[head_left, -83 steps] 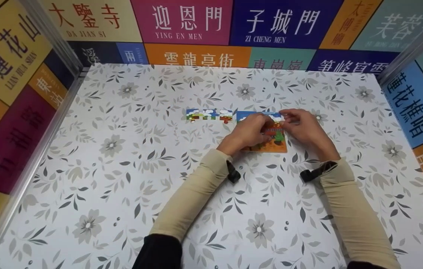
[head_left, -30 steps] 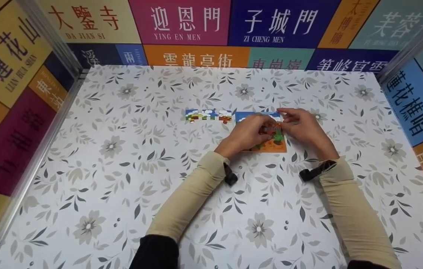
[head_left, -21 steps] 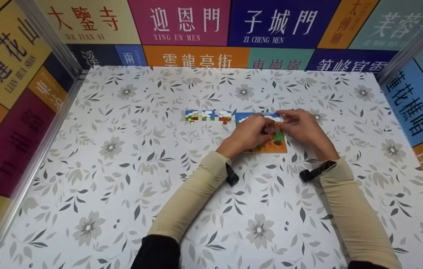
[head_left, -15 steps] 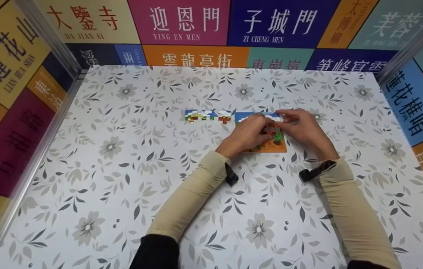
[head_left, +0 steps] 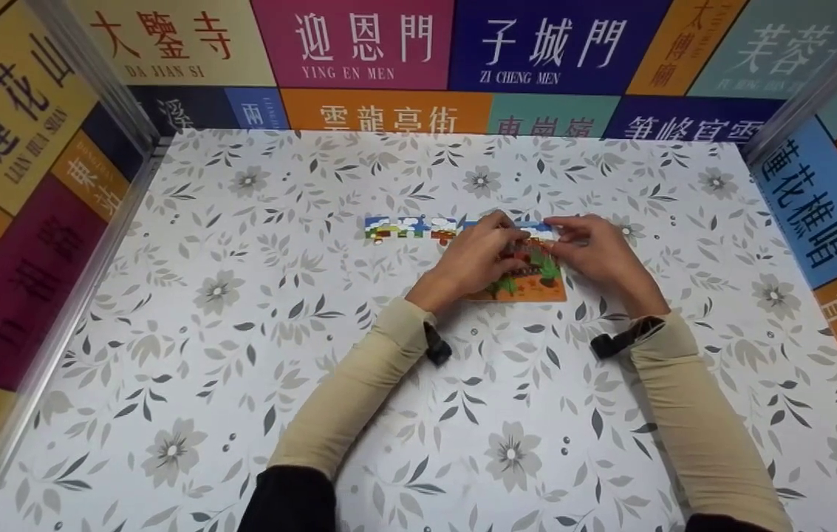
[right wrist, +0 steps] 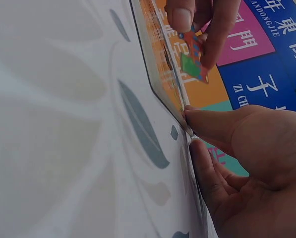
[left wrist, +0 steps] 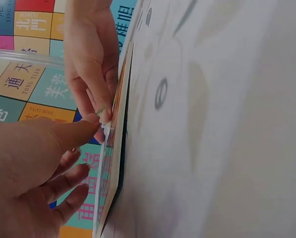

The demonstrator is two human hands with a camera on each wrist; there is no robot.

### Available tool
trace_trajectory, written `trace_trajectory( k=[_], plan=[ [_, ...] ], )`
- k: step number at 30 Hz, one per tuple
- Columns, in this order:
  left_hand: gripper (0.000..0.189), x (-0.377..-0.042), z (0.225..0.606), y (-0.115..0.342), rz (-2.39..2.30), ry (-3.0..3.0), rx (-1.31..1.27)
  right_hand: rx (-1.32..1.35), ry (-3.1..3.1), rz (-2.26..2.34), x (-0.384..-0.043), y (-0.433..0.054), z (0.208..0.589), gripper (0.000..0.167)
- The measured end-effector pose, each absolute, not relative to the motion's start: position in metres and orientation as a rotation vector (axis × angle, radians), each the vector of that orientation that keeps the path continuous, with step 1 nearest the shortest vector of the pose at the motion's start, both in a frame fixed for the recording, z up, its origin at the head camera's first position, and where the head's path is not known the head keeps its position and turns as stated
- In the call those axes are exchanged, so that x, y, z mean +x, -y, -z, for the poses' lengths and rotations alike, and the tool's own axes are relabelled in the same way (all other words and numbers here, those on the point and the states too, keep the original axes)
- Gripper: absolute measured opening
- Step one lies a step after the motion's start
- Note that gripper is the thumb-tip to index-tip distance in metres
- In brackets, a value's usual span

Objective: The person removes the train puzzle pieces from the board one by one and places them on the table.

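A jigsaw board (head_left: 529, 290), blue sky above orange ground with green plants, lies flat on the table; hands cover part of it. My left hand (head_left: 471, 255) is over its left half. In the right wrist view, the left thumb and fingers pinch a small orange and green jigsaw piece (right wrist: 193, 62), raised off the picture. My right hand (head_left: 594, 247) holds the board at its upper right corner, thumb and forefinger tips at the edge. The left wrist view shows both hands' fingertips close together over the board.
Several loose jigsaw pieces (head_left: 411, 227) with blue sky and white clouds lie in a row left of the board. A floral cloth (head_left: 359, 332) covers the table. Panels with large lettering (head_left: 359, 44) stand along its back and sides.
The left hand rested over the board's middle earlier; now it has shifted left and its fingers are raised, showing more of the picture. The right hand has stayed at the board's corner.
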State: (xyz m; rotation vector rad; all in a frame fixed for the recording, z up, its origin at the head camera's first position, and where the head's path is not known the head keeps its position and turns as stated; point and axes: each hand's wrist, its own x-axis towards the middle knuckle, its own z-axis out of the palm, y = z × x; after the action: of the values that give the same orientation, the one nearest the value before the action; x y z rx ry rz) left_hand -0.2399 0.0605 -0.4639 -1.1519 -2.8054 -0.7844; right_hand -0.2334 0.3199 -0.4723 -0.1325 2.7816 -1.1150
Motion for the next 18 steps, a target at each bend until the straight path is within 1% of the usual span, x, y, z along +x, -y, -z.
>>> trace_trajectory(
  k=[7, 18],
  plan=[
    [0.048, -0.241, 0.459, -0.034, 0.828, 2.8, -1.107, -0.174, -2.815, 1.105, -0.235, -0.321, 0.474, 0.046],
    [0.045, -0.24, 0.457, 0.014, 0.89, 2.773, -1.021, -0.147, -2.804, 1.136, -0.235, -0.32, 0.474, 0.049]
  ],
)
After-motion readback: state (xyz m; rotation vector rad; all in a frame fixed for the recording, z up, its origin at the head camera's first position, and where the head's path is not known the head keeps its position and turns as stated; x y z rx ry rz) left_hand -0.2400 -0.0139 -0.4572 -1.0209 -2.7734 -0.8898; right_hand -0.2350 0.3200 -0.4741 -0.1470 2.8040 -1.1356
